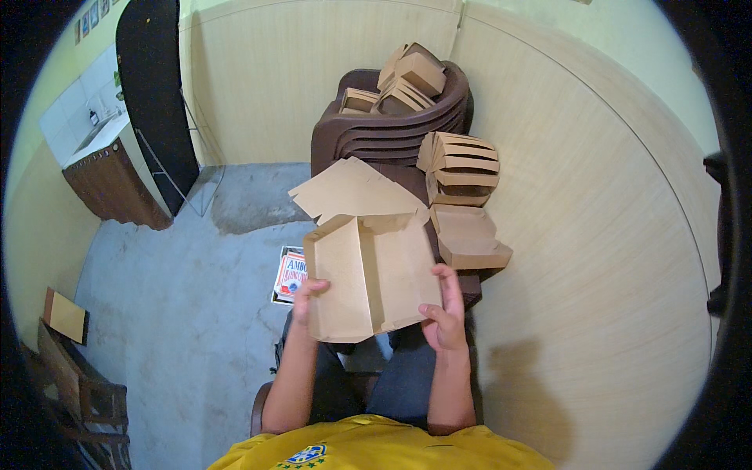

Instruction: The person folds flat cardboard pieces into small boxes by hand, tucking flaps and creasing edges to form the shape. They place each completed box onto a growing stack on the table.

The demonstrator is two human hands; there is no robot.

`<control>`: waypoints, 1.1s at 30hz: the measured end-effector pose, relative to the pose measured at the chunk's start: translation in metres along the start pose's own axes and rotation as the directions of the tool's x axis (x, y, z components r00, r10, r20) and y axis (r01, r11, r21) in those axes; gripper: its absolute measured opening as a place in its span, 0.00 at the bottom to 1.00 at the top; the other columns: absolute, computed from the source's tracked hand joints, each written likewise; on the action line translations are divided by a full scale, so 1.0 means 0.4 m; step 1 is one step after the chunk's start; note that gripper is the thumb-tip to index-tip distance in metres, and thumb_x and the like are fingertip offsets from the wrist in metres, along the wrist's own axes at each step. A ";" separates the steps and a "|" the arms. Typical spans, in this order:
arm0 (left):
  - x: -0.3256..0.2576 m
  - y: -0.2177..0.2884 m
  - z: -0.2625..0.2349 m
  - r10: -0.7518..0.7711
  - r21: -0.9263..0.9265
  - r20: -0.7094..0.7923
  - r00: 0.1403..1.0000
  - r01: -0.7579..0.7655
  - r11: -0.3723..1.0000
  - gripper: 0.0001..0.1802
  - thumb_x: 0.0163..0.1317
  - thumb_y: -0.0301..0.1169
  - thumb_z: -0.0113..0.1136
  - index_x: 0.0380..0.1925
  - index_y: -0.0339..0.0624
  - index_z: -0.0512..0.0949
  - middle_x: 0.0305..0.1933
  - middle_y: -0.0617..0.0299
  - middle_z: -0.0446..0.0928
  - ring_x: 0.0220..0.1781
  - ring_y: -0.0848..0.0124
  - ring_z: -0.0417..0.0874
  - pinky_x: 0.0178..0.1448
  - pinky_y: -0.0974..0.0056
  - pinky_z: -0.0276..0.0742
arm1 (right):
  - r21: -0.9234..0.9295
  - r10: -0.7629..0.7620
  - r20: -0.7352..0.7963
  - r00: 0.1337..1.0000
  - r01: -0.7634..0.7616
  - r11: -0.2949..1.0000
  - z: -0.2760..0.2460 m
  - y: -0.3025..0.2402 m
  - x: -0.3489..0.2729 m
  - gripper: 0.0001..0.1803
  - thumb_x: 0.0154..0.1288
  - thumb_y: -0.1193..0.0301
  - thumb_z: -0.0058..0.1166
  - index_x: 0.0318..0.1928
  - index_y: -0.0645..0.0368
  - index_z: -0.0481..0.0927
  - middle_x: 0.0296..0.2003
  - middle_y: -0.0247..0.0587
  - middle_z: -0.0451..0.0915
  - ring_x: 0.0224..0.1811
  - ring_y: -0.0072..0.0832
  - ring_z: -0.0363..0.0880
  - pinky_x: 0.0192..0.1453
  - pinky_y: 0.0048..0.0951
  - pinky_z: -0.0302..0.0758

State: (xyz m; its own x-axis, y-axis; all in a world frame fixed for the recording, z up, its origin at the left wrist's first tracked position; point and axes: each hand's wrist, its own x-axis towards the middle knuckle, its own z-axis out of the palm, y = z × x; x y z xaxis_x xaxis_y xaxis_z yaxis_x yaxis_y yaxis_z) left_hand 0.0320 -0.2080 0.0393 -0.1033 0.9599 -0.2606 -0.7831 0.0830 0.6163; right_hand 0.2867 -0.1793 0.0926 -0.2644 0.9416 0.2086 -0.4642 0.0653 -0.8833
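Observation:
An opened brown cardboard box (337,278) is held up above my lap, its two halves spread on either side of a middle fold. My left hand (308,300) grips its left edge, the thumb lying on the inner face. On the right side, my right hand (445,312) holds the other edge, thumb inside and fingers behind the wall. Just beyond the box lie flat cardboard blanks (360,188), partly covered by it. To the right rests another open cardboard box (468,235).
Stacked brown plastic chairs (392,141) stand ahead, with folded boxes (411,74) on top. A stack of nested boxes (462,168) sits beside them, near the right wall. A printed package (288,274) is on the floor to the left. Wooden furniture (90,392) stands at lower left.

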 end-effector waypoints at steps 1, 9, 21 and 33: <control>0.009 -0.026 0.017 -0.010 0.068 -0.115 0.993 0.018 0.997 0.35 0.61 0.37 0.66 0.67 0.34 0.74 0.58 0.48 0.83 0.57 0.52 0.88 0.63 0.47 0.86 | 0.254 0.144 0.023 0.989 -0.145 0.956 0.007 0.016 -0.004 0.46 0.50 0.80 0.63 0.73 0.53 0.65 0.67 0.44 0.71 0.70 0.38 0.74 0.74 0.43 0.73; -0.003 -0.034 0.068 -0.013 0.159 0.081 0.997 0.000 0.987 0.40 0.66 0.34 0.78 0.73 0.37 0.67 0.65 0.51 0.80 0.65 0.58 0.85 0.64 0.50 0.85 | -0.577 -0.018 0.081 0.997 0.062 0.814 -0.054 0.027 0.024 0.31 0.57 0.77 0.64 0.65 0.53 0.81 0.71 0.50 0.70 0.74 0.49 0.69 0.80 0.50 0.66; -0.068 -0.114 0.097 0.290 0.462 0.214 0.933 -0.359 0.811 0.23 0.72 0.29 0.73 0.62 0.34 0.78 0.58 0.56 0.86 0.58 0.69 0.86 0.63 0.61 0.82 | -0.981 -0.330 -0.054 0.942 0.012 0.195 0.092 0.026 0.087 0.17 0.78 0.60 0.60 0.34 0.59 0.80 0.35 0.57 0.81 0.40 0.58 0.82 0.42 0.54 0.75; -0.052 -0.120 0.087 0.329 0.506 0.119 0.937 -0.343 0.791 0.24 0.72 0.25 0.71 0.64 0.36 0.74 0.55 0.58 0.84 0.58 0.69 0.85 0.64 0.62 0.80 | -0.904 -0.379 -0.167 0.910 0.012 0.427 0.070 0.031 0.170 0.19 0.81 0.59 0.58 0.34 0.60 0.80 0.26 0.58 0.80 0.28 0.62 0.80 0.31 0.55 0.73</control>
State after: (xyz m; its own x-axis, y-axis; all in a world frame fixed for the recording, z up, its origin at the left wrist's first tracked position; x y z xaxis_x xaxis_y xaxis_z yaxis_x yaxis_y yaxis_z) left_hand 0.0932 -0.2228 0.0409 -0.2814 0.9584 0.0473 -0.2738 -0.1275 0.9533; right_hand 0.2396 -0.1238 0.1076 0.0762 0.8875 0.4545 0.5628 0.3380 -0.7543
